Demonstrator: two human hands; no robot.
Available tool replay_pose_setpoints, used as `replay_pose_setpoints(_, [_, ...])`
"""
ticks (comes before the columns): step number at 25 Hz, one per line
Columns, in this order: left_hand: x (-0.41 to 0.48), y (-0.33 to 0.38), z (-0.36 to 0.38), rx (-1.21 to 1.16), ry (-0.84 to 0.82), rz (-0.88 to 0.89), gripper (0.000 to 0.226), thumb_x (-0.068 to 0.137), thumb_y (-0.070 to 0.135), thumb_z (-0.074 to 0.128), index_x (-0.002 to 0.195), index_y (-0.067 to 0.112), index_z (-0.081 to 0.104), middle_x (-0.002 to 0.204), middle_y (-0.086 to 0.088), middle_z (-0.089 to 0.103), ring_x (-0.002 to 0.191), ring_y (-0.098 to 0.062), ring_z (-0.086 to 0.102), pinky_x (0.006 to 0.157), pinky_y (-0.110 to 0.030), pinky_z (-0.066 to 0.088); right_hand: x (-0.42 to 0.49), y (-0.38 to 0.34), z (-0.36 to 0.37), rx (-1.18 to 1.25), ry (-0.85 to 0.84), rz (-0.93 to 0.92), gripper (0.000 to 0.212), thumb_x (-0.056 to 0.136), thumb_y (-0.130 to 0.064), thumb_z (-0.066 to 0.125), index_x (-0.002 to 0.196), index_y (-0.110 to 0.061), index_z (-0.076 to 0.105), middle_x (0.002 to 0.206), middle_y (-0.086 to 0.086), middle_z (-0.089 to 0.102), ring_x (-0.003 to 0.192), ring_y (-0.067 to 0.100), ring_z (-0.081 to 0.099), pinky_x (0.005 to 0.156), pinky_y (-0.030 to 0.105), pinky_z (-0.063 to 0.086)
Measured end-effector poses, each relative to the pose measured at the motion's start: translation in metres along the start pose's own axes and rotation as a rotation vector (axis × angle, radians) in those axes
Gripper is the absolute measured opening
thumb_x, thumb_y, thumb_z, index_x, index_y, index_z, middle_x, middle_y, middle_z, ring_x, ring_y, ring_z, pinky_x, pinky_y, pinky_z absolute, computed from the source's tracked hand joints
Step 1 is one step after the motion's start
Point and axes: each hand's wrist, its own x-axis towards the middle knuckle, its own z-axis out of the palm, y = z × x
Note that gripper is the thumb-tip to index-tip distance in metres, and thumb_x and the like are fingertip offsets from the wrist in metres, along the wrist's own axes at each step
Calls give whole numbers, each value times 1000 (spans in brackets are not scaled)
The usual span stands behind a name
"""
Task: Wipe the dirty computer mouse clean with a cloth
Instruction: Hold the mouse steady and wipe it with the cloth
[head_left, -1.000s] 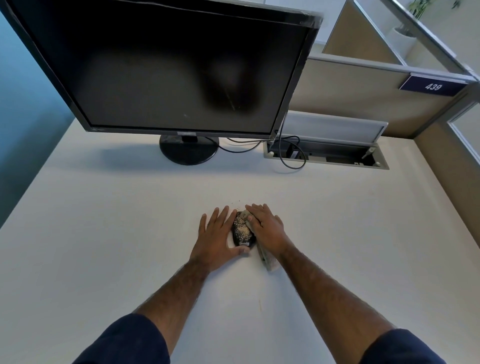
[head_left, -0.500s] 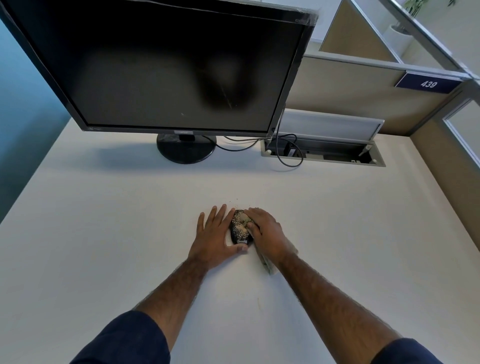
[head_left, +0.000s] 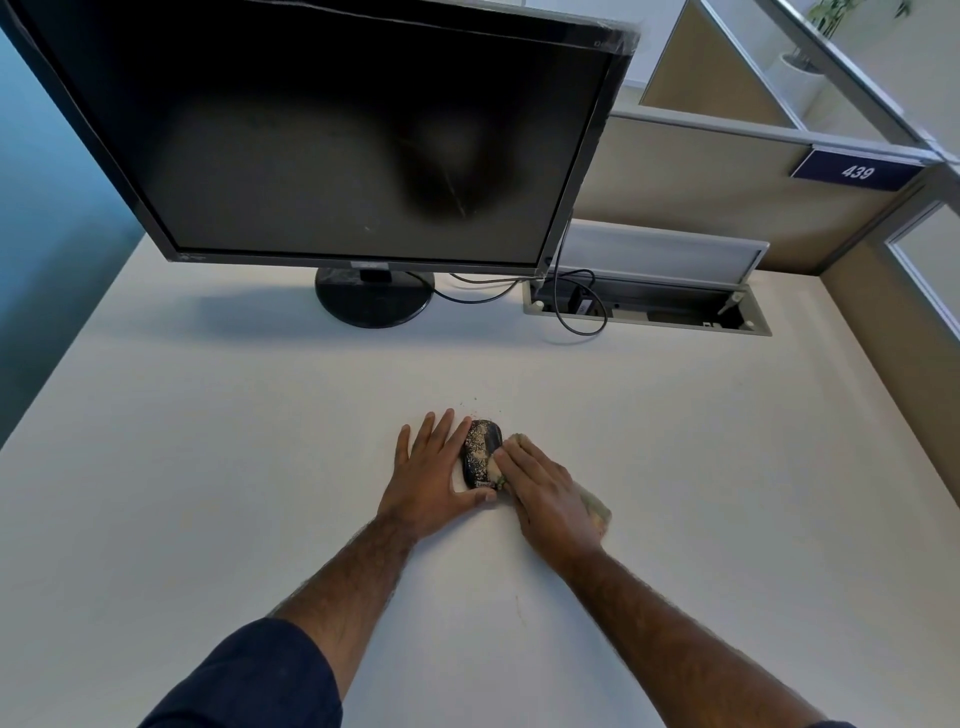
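both forearms reach in from near edge of white desk (head_left: 208, 467). right hand (head_left: 550, 499) lies flat on cloth (head_left: 595, 506), fingers extended, pressing it down; it has slid off mouse top toward mouse's right flank since a second ago. left hand (head_left: 434, 475) open, fingers spread, thumb hooked round near end, bracing mouse (head_left: 480, 452). mouse sits mid-desk between hands, top now more exposed, grit still thick on it. crumbs (head_left: 470, 408) scattered just beyond. first pass barely cleaned; more strokes needed. monitor (head_left: 337, 135) far behind.
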Motion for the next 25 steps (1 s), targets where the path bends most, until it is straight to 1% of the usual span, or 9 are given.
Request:
replay_pose_setpoints(2, [0, 0, 0, 0, 3, -1, 115, 69, 100, 21, 161, 34, -2, 170, 6, -6, 155, -15, -16, 123, -49, -11, 1, 3, 0, 87, 4, 56, 45, 99, -6, 59, 143, -13, 57, 152, 4, 53, 146, 24, 41, 115, 39, 36])
replay_pose_setpoints(4, [0, 0, 1, -13, 2, -2, 115, 70, 100, 25, 161, 34, -1, 170, 6, -6, 155, -15, -16, 123, -48, -12, 9, 3, 0, 247, 39, 239, 38, 103, -12, 55, 141, -15, 59, 148, 3, 56, 142, 21, 45, 118, 34, 34])
replay_pose_setpoints(6, [1, -1, 1, -6, -7, 0, 115, 71, 99, 28, 161, 34, -2, 170, 6, -8, 155, -14, -17, 123, -48, -13, 24, 5, -2, 335, 91, 400, 36, 104, -14, 52, 139, -14, 61, 144, 4, 60, 135, 22, 51, 115, 30, 35])
replay_pose_setpoints(7, [1, -1, 1, -1, -10, 2, 115, 72, 99, 29, 161, 34, -2, 170, 6, -8, 155, -14, -18, 123, -49, -13, 33, 6, -4, 343, 99, 432, 35, 104, -13, 52, 137, -12, 62, 142, 5, 62, 132, 23, 53, 113, 28, 35])
replay_pose_setpoints(10, [2, -2, 2, -2, -10, 2, 114, 73, 98, 32, 161, 34, -2, 170, 7, -9, 154, -13, -19, 123, -48, -14, 59, 6, -10, 299, 37, 418, 35, 103, -12, 50, 135, -12, 64, 138, 6, 65, 128, 26, 56, 107, 26, 35])
replay_pose_setpoints(13, [1, -2, 1, 2, -12, 3, 116, 71, 100, 30, 161, 35, -4, 170, 7, -9, 154, -14, -19, 123, -47, -15, 80, 2, -13, 237, -25, 391, 34, 103, -18, 50, 133, -17, 66, 135, 4, 67, 125, 28, 56, 108, 35, 39])
replay_pose_setpoints(15, [1, -2, 1, -4, -11, 1, 117, 70, 100, 28, 161, 34, -2, 170, 7, -9, 154, -13, -19, 122, -47, -16, 88, 0, -13, 201, -64, 380, 33, 103, -20, 50, 131, -23, 66, 134, 2, 67, 122, 29, 54, 105, 40, 41])
replay_pose_setpoints(21, [0, -1, 0, -16, -5, 4, 116, 72, 99, 32, 162, 33, 0, 170, 7, -8, 154, -13, -18, 122, -47, -15, 108, -7, -19, 32, -234, 341, 38, 99, -10, 47, 126, -25, 68, 126, 6, 66, 117, 30, 49, 99, 44, 38])
replay_pose_setpoints(25, [0, 1, -2, 2, -9, 4, 117, 73, 99, 33, 162, 31, 1, 171, 5, -7, 155, -15, -16, 123, -49, -13, 113, -8, -21, 9, -288, 325, 40, 96, -5, 47, 124, -24, 70, 124, 5, 67, 118, 29, 48, 100, 45, 38])
